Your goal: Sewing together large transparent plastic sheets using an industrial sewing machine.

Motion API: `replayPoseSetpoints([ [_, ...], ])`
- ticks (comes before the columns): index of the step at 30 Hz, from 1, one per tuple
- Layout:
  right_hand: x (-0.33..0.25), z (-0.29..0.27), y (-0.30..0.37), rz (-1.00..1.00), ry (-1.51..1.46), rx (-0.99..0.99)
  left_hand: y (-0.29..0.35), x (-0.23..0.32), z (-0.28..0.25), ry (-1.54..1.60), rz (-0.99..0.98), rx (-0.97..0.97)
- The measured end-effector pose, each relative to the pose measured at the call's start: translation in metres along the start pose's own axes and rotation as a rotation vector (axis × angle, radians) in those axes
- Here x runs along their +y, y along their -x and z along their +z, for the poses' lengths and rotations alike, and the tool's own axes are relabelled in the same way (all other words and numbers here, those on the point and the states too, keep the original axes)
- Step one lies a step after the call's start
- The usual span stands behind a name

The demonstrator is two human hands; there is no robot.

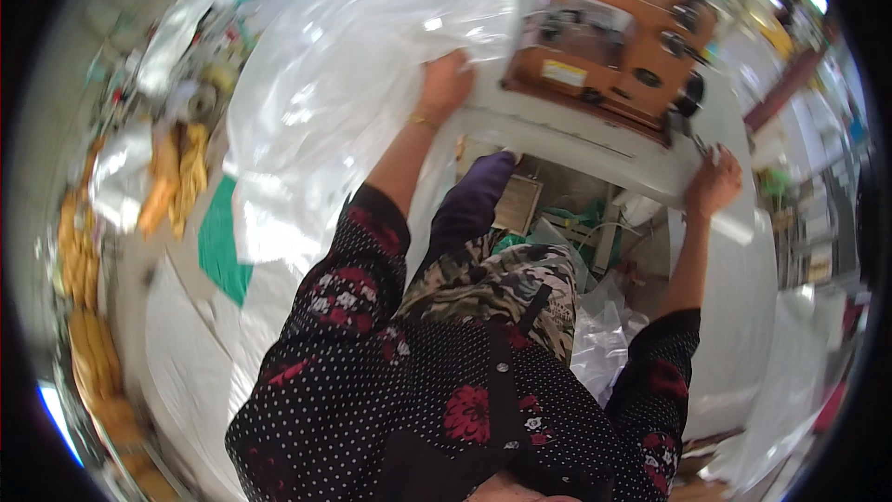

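Observation:
A large sheet of thin, whitish see-through plastic [344, 84] spreads over the left part of a white worktable and hangs down its near side. My left hand [448, 82] is closed at the right part of the sheet, with its fingers gripping the plastic beside the sewing machine. The orange-brown sewing machine [627, 74] stands on the table between my two hands. My right hand [714, 182] is over the table's right end, its fingers curled together. A thin dark piece shows just above those fingers; what it is stays unclear.
The white table [567, 144] has an open gap at its near side above my legs. Crumpled clear plastic [604, 339] lies below. Yellow-orange bundles [93, 353] line the far left, a green piece [223, 242] hangs beside the sheet, and a shelf [818, 223] stands right.

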State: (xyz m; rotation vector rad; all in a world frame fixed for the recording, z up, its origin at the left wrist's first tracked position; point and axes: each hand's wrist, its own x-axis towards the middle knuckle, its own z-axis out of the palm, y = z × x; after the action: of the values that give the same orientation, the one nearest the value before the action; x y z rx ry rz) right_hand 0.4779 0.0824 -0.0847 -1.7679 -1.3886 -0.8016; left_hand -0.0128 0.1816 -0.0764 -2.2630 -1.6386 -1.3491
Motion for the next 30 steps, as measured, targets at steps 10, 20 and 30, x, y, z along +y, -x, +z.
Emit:
replayPoseSetpoints([
  [10,-0.272,-0.040,0.044,-0.665,-0.774,-0.351,0.134,0.076,-0.108,-0.172,0.092,0.010],
  [20,-0.355,-0.036,0.064,-0.433,-0.740,-0.566,0.388,0.041,-0.267,-0.571,-0.522,0.352],
  [30,-0.360,-0.038,0.064,-0.316,-0.501,-0.690,0.338,-0.077,-0.289,-0.263,-0.390,0.441],
])
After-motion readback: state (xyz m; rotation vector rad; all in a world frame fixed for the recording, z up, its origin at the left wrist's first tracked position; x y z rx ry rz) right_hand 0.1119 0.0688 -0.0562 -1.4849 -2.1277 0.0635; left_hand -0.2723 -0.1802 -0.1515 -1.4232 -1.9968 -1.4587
